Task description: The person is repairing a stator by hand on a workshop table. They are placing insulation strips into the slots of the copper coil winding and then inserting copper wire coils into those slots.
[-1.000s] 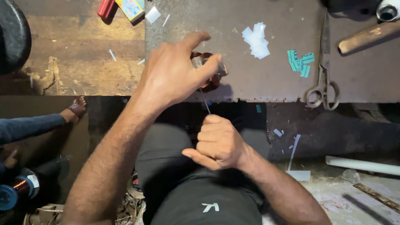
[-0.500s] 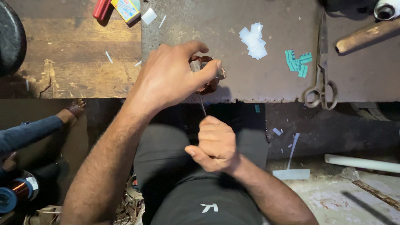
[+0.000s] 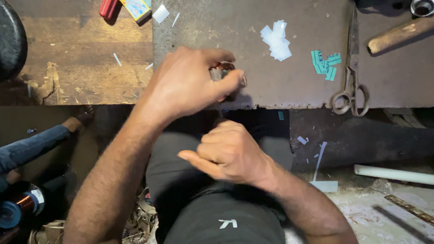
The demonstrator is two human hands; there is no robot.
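From where the head camera looks down, the left hand sits at the near edge of the worn grey metal-topped bench, fingers curled tight round a small dark round part with a reddish coil showing, pinched between thumb and forefinger right at the bench lip. Just below it, toward six o'clock, the right hand is balled into a fist over the lap, thumb jutting to nine o'clock; a thin wire or rod runs up from it to the part, so it looks closed on that, though the grip itself is hidden. Against half a second ago the fist has drawn a shade lower and nearer the body while the left hand holds its place, which I would judge to be a pull on the strand. At two o'clock from the hands lie white paper scraps, green strips and old steel scissors. At eleven o'clock lie a red-handled tool and a small yellow and blue box. At eight o'clock someone else's blue sleeve shows above a copper wire spool.
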